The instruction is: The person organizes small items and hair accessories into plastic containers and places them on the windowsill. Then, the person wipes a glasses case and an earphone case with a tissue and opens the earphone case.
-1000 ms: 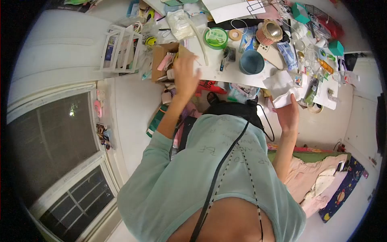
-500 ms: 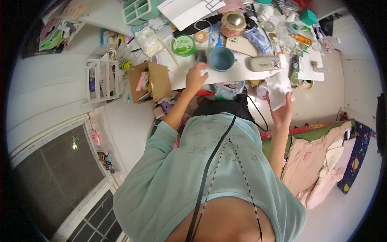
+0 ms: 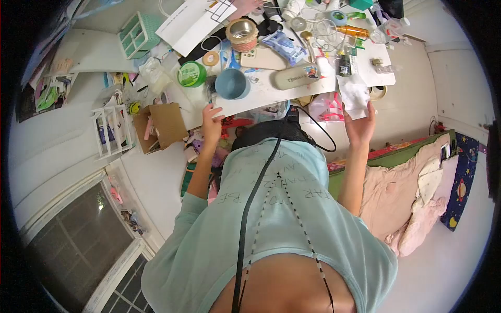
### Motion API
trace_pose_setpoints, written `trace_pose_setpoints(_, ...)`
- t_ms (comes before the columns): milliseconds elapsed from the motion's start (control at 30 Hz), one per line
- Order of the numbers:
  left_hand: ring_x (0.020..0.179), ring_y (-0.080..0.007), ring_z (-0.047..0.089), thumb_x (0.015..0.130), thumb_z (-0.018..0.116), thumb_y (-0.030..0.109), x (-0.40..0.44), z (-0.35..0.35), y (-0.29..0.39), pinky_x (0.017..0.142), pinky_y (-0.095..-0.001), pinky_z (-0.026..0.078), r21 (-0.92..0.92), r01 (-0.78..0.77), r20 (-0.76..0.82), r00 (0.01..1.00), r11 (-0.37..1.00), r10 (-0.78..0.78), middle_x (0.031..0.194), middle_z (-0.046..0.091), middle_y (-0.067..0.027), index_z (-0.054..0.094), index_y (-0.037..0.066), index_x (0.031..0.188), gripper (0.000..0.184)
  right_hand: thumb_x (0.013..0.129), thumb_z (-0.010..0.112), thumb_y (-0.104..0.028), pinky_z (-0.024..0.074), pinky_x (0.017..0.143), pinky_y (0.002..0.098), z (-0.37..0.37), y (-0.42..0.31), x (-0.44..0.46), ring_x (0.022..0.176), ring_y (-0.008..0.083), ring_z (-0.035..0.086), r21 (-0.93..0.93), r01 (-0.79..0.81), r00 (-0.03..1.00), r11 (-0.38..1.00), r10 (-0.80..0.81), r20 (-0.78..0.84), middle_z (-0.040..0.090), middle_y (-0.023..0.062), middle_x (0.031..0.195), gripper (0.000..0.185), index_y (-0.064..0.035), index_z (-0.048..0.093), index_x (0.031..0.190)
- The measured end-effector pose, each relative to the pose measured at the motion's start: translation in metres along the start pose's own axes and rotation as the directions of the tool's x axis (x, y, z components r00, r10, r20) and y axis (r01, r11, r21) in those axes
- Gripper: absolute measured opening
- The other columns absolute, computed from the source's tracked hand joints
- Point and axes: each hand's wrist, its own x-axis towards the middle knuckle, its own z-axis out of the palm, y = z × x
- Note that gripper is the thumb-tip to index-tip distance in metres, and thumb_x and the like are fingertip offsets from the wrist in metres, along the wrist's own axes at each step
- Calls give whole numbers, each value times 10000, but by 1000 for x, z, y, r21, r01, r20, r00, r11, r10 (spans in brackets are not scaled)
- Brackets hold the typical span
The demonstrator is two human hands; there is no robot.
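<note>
My left hand (image 3: 211,124) is at the desk's front edge, just below the blue cup (image 3: 232,84). Its fingers are loosely bent and apart, and nothing shows in them. On the right, my right hand (image 3: 360,125) holds a crumpled white sheet (image 3: 355,95) upright by its lower end, between thumb and fingers, in front of the desk edge. A cream cylindrical case (image 3: 296,76) lies between the cup and the sheet. Left of the cup is a round green container (image 3: 191,74); behind the cup lies a pale phone (image 3: 263,59).
An open cardboard box (image 3: 169,125) stands at the left, beside a white rack (image 3: 112,131). Farther back are a woven pot (image 3: 242,35), a blue packet (image 3: 284,47) and an orange bottle (image 3: 353,31). A tape roll (image 3: 378,92) is near the right corner. A black cable hangs below the desk.
The view has shifted to the right. My left hand has moved from the cardboard box to the desk edge by the cup. My right hand still holds the white sheet, now more upright.
</note>
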Motion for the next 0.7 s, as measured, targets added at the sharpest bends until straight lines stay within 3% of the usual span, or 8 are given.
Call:
trace_pose_setpoints(67, 767, -165, 553, 714, 438, -104, -8, 24, 26, 656, -240, 455, 134, -158, 177, 975, 978, 134, 979, 536, -107, 382, 41, 1100, 416, 820, 426, -230, 299, 927, 444, -7, -13, 7, 1104, 234, 400, -5, 18, 1000, 1000, -18, 5, 449, 81, 1173, 354, -86, 424, 1143)
trace_pose_setpoints(167, 844, -176, 531, 710, 504, -61, 0, 66, 46, 687, -264, 440, 214, -74, 268, 963, 974, 14, 1024, 524, -74, 423, 39, 1068, 380, 818, 435, -227, 298, 931, 415, -17, -28, 19, 1099, 228, 404, -39, 30, 999, 999, -28, 42, 448, 78, 1171, 370, -79, 408, 1156)
trace_pose_setpoints(200, 852, -193, 528, 678, 562, -27, 7, 80, 46, 686, -277, 436, 266, -148, 280, 957, 953, 71, 985, 543, -84, 415, 42, 1079, 433, 817, 439, -227, 299, 932, 403, -21, -32, 23, 1096, 225, 406, -55, 33, 998, 998, -30, 60, 449, 77, 1169, 378, -74, 402, 1161)
trace_pose_setpoints(300, 905, -274, 498, 637, 609, 31, 30, 127, 50, 781, -337, 407, 375, -296, 295, 936, 878, 189, 1029, 500, -131, 407, 31, 1084, 490, 818, 446, -225, 297, 935, 353, -38, -39, 40, 1091, 210, 406, -392, 144, 988, 909, -156, 2, 451, 82, 1154, 395, -43, 391, 1164)
trace_pose_setpoints(467, 1004, -311, 429, 556, 698, 96, 57, 184, 52, 848, -395, 352, 637, -412, 323, 910, 652, 259, 1090, 458, -140, 347, 55, 1152, 693, 820, 459, -240, 440, 659, 267, -41, -41, 66, 791, 164, 528, -647, 89, 979, 757, -188, -85, 536, 78, 916, 295, -8, 469, 1002)
trace_pose_setpoints(600, 1020, -317, 420, 529, 717, 102, 71, 199, 39, 850, -404, 350, 690, -298, 285, 950, 660, 130, 1103, 450, -140, 312, 61, 1178, 766, 826, 420, -178, 403, 574, 299, -41, -30, 97, 619, 152, 473, -893, 252, 962, 373, -198, 189, 538, 82, 717, 221, 14, 483, 914)
trace_pose_setpoints(633, 1015, -317, 425, 527, 719, 105, 71, 199, 40, 848, -401, 352, 689, -296, 281, 950, 662, 133, 1096, 457, -139, 310, 59, 1176, 768, 791, 401, -105, 412, 590, 340, -40, -21, 109, 627, 230, 517, -946, 324, 925, 25, -220, 311, 548, 142, 725, 216, 17, 496, 942)
trace_pose_setpoints(700, 1005, -317, 436, 522, 724, 110, 71, 198, 40, 845, -395, 358, 686, -296, 277, 951, 664, 137, 1082, 471, -137, 307, 56, 1172, 774, 742, 412, -66, 414, 609, 382, -28, 4, 120, 683, 328, 531, -889, 329, 917, -318, -117, 381, 548, 200, 750, 342, 10, 448, 1073)
